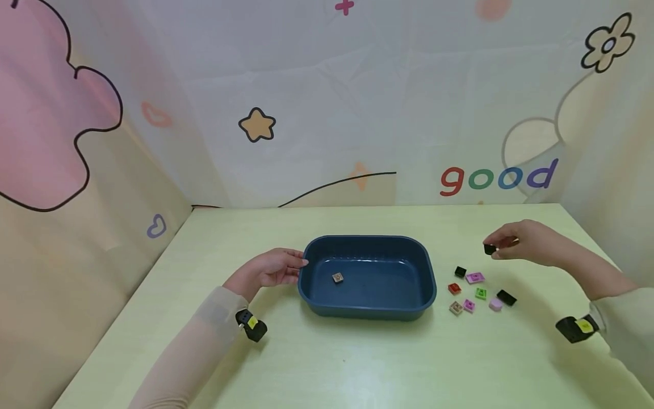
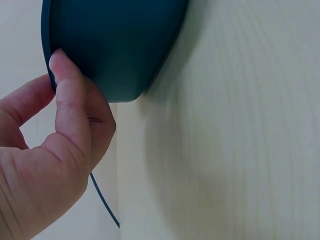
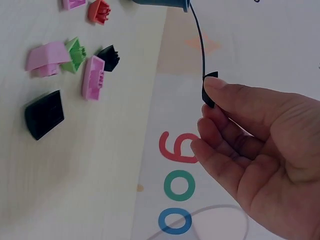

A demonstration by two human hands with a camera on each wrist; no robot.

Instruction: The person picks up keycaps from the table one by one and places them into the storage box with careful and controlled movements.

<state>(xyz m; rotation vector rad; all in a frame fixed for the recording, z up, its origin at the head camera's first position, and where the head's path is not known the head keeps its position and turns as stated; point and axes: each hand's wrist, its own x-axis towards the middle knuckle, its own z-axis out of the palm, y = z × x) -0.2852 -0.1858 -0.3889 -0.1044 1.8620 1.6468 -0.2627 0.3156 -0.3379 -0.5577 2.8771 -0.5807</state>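
Observation:
A dark blue plastic basin (image 1: pixel 368 313) stands on the table, with one beige keycap (image 1: pixel 338 278) lying inside it. At its left end my left hand (image 1: pixel 278 267) pinches the rim; the left wrist view shows the thumb and fingers on either side of the basin wall (image 2: pixel 110 50). My right hand (image 1: pixel 531 241) is raised above the table, right of the basin. Between its thumb and fingertips it holds a small black keycap (image 3: pixel 209 90). Below it lie several loose keycaps, among them a red one (image 1: pixel 455 288), a green one (image 1: pixel 481 293) and a black one (image 1: pixel 507 297).
The pale wooden table (image 1: pixel 327 363) runs back to a printed curtain (image 1: pixel 327 113) with the word "good" on it. Curtain also hangs along the left and right sides. The loose keycaps lie close to the basin's right end.

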